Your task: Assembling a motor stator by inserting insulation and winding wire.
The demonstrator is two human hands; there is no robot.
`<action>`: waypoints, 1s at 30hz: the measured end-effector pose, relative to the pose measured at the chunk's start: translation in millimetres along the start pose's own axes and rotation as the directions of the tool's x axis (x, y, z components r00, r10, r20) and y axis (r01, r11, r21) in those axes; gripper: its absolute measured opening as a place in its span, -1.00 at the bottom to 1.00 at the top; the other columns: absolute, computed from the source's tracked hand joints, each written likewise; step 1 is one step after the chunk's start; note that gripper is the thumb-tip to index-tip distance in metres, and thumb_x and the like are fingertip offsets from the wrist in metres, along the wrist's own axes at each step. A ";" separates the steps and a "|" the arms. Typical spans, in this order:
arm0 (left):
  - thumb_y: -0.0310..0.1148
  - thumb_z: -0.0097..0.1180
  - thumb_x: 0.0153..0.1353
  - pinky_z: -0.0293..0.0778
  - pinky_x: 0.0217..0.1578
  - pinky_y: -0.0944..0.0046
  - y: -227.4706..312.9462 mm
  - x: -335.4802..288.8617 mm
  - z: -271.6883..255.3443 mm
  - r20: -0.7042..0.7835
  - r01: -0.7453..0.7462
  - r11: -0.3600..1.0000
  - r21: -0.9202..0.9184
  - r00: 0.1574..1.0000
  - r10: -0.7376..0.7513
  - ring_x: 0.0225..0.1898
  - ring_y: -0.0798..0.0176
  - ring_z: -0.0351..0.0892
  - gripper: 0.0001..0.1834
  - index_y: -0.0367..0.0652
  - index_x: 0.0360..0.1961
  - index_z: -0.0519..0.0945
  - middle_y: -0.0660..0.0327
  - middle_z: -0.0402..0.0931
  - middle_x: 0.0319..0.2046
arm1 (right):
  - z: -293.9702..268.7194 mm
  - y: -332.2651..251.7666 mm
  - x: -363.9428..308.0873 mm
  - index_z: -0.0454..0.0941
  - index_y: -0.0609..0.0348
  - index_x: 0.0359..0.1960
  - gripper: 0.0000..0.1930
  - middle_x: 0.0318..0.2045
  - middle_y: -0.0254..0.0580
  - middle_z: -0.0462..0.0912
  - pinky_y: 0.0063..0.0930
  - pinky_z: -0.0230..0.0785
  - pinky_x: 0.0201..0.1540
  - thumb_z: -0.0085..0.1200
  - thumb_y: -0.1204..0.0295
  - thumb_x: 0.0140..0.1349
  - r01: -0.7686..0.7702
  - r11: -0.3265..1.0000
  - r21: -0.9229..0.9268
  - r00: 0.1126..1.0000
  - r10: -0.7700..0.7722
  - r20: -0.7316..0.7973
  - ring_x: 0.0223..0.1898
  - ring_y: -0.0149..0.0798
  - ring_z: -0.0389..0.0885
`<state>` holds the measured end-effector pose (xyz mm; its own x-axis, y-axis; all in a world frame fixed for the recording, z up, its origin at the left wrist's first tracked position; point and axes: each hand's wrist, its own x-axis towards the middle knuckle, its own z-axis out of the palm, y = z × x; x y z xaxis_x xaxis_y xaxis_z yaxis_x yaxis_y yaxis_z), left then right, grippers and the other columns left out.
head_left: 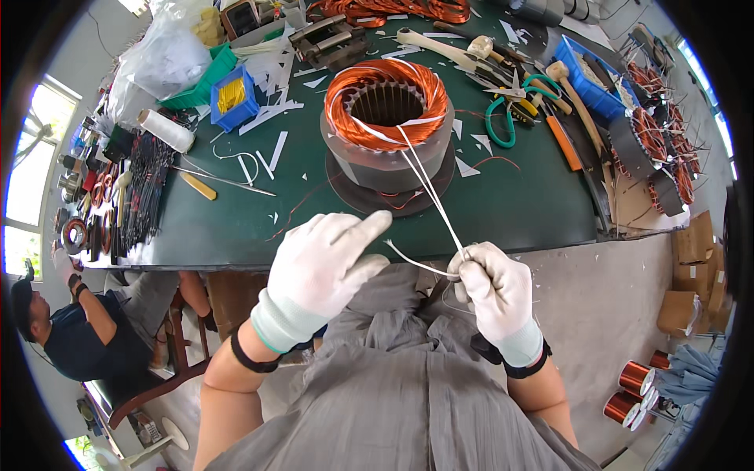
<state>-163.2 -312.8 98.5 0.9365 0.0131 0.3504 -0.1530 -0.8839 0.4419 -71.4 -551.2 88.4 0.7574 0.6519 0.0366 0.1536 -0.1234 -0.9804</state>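
Gloved right hand (496, 292) on white tape (428, 184)

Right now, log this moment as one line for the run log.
left hand: open, holds nothing | right hand: pinching white lacing cord, taut | cord end: tied at copper winding of stator | surface: green bench

Your left hand (318, 271): white knit glove, pale green cuff, black band at the wrist. Your right hand (496, 292): matching white glove, black wristband. Forearms bare. Your clothing (400, 392): loose, creased grey fabric.
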 end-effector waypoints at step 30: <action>-0.40 0.46 -0.05 0.53 -0.28 0.17 -6.9 -11.4 29.9 -0.229 -0.186 0.983 0.001 0.956 0.182 -0.31 0.16 0.62 -0.71 -0.05 -0.23 0.72 0.32 0.63 -0.31 | 35.8 -3.8 9.8 0.67 0.34 -0.16 -0.85 -0.50 -0.35 0.57 -0.59 0.37 -0.39 0.11 0.48 0.47 -0.104 0.994 0.035 0.980 0.096 0.175 -0.48 -0.58 0.45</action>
<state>-163.4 -320.8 66.8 0.7954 -0.0408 0.6047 -0.3243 -0.8715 0.3678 -87.3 -517.6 85.5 0.6461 0.7576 -0.0925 0.0515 -0.1642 -0.9851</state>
